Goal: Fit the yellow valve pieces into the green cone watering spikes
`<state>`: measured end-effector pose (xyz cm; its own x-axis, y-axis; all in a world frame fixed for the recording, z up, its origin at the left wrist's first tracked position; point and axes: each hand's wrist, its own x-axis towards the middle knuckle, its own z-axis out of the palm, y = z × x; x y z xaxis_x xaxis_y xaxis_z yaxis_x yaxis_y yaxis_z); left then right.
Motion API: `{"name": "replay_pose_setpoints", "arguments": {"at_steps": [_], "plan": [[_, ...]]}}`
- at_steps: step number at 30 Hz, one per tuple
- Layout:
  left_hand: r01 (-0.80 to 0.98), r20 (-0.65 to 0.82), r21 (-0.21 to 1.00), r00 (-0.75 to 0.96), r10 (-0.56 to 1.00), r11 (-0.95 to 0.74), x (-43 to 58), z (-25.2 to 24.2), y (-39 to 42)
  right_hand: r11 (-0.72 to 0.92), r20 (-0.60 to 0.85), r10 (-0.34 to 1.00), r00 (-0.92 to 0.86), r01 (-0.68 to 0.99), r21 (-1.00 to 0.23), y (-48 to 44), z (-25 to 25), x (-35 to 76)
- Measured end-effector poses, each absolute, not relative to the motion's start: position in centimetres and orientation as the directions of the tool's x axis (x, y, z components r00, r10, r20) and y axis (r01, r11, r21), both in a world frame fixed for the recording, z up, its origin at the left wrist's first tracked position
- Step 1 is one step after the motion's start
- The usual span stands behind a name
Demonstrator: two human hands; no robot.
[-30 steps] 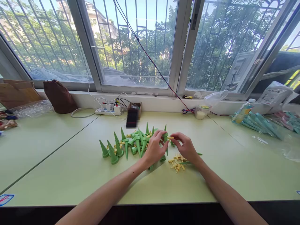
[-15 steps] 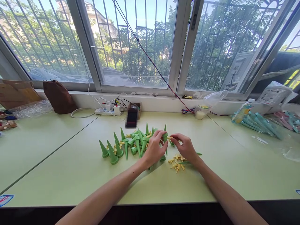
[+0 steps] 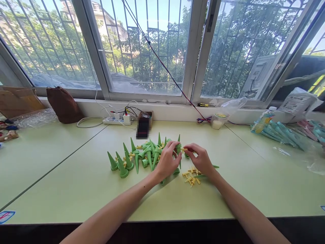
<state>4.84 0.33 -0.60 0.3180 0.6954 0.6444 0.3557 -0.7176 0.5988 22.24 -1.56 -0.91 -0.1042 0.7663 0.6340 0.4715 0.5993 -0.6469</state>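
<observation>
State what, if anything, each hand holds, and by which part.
The left hand grips a green spike near its thick collar; exact contact is partly hidden. The right hand pinches a small yellow connector by its right-hand end.

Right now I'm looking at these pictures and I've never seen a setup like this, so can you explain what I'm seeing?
Sure. There's no machine, just a person's bare left hand and right hand. One camera worn on the head takes every picture, looking forward and down. On the pale green table, green cones stand and lie in a cluster, with loose yellow pieces near the right forearm. The left hand holds a green spiked part; the right pinches a small yellow fitting close beside it. Whether those two are joined, I can't tell.
</observation>
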Motion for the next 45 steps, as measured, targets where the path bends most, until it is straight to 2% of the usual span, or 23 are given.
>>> {"name": "replay_pose_setpoints", "arguments": {"at_steps": [10, 18, 35, 41, 45], "plan": [[0.361, 0.643, 0.593, 0.325, 0.693, -0.72, 4.87, -0.71, 0.34, 0.561, 0.595, 0.798, -0.09, 0.471, -0.681, -1.37, -1.1, 22.03], [0.354, 0.646, 0.586, 0.339, 0.684, -0.729, 4.85, -0.68, 0.14, 0.524, 0.569, 0.815, -0.106, 0.554, -0.647, -1.23, -1.19, 22.07], [0.335, 0.667, 0.583, 0.322, 0.672, -0.74, 4.84, -0.98, 0.42, 0.533, 0.543, 0.82, -0.179, 0.582, -0.614, -1.31, -1.4, 22.05], [0.336, 0.662, 0.591, 0.319, 0.679, -0.734, 4.9, -0.89, 0.43, 0.544, 0.577, 0.81, -0.106, 0.506, -0.67, -1.69, -1.05, 21.95], [0.35, 0.656, 0.584, 0.327, 0.68, -0.732, 4.9, -0.8, 0.4, 0.574, 0.592, 0.795, -0.131, 0.478, -0.665, -1.74, -0.94, 21.94]]}}
